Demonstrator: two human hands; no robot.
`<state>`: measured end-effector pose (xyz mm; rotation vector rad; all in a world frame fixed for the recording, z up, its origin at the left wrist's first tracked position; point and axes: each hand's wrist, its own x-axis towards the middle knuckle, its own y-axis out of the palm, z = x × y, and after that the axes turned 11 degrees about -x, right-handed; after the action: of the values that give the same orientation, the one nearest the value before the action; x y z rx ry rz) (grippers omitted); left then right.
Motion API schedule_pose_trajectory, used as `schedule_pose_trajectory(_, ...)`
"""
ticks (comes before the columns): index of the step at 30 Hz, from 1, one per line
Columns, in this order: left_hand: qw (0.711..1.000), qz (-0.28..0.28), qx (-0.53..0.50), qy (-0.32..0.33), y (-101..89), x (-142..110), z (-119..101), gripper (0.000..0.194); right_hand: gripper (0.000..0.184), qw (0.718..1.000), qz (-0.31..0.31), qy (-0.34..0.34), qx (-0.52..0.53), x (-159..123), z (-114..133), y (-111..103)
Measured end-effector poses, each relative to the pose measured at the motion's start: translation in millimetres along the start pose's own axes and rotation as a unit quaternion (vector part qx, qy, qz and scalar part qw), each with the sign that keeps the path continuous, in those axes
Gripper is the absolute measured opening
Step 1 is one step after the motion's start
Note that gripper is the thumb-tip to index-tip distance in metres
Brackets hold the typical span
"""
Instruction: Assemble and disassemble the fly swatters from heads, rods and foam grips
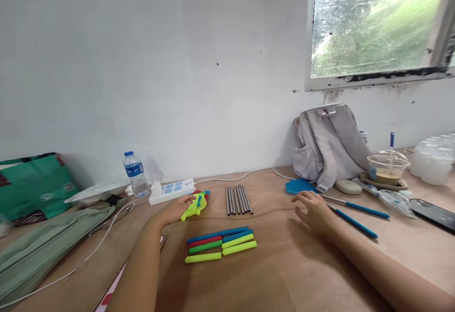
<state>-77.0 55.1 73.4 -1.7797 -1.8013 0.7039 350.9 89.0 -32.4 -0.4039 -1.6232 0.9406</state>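
By left hand (176, 211), yellow mesh (190, 211)

A pale backpack (332, 143) leans against the wall (159, 65), below the window (377, 27), whose frame is blotched with black. To its right I can see a cup (387, 169) of tan drink with a straw, a crinkled wrapper (394, 200) near it, a dark phone (435, 215) and some cloudy tubs (437, 158). Off left, a blue-capped bottle (137, 174) stands beside a white power strip (176, 190); farther over sits a green bag (39, 188).
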Motion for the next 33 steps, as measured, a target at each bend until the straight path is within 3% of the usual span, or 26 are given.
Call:
schedule_pose_trajectory(5, 0.999, 0.038, -0.017, 0.017, 1.6, -9.2, -25.1, 0.05, 0.022, 0.987, 0.012, 0.126, -0.101, -21.7, -82.8, -13.7)
schedule_pose_trajectory(8, 0.997, 0.012, -0.023, 0.066, 12.3, -10.6, -41.0, 0.042, 0.027, 0.972, 0.061, 0.2, -0.105, -30.1, -118.6, -14.3)
schedule_pose_trajectory(11, 0.993, -0.047, -0.021, 0.102, 28.7, -7.7, -51.3, 0.028, 0.029, 0.963, 0.124, 0.226, -0.081, -35.1, -134.4, -9.4)
schedule_pose_trajectory(14, 0.992, -0.065, -0.03, 0.105, 44.6, -6.8, -59.0, 0.021, 0.026, 0.975, 0.124, 0.175, -0.061, -33.0, -133.2, -7.8)
schedule_pose_trajectory(16, 0.991, -0.068, -0.048, 0.105, 53.2, -9.5, -65.4, 0.018, 0.028, 0.983, 0.101, 0.139, -0.063, -26.5, -124.0, -13.5)
schedule_pose_trajectory(19, 0.988, -0.06, -0.099, 0.1, 67.6, -15.3, -76.7, 0.015, 0.032, 0.988, 0.041, 0.138, -0.059, -11.7, -95.4, -31.4)
schedule_pose_trajectory(22, 0.979, -0.04, -0.181, 0.088, 92.4, -20.0, -86.7, 0.014, 0.029, 0.988, -0.003, 0.139, 0.069, 0.7, -47.2, -47.9)
schedule_pose_trajectory(25, 0.957, -0.006, -0.282, 0.069, 128.8, -26.8, -94.7, 0.027, 0.032, 0.948, 0.037, 0.181, 0.26, 1.8, 14.5, -51.7)
schedule_pose_trajectory(28, 0.925, 0.037, -0.373, 0.061, 165.1, -37.8, -100.8, 0.038, 0.03, 0.912, 0.092, 0.163, 0.364, -6.9, 72.9, -48.2)
schedule_pose_trajectory(30, 0.865, 0.057, -0.497, 0.053, 182.9, -44.8, -103.0, 0.041, 0.027, 0.902, 0.114, 0.118, 0.399, -13.6, 100.9, -46.4)
schedule_pose_trajectory(33, 0.73, 0.024, -0.682, 0.037, 197.0, -49.9, -102.8, 0.039, 0.025, 0.892, 0.134, 0.106, 0.419, -19.6, 122.1, -44.7)
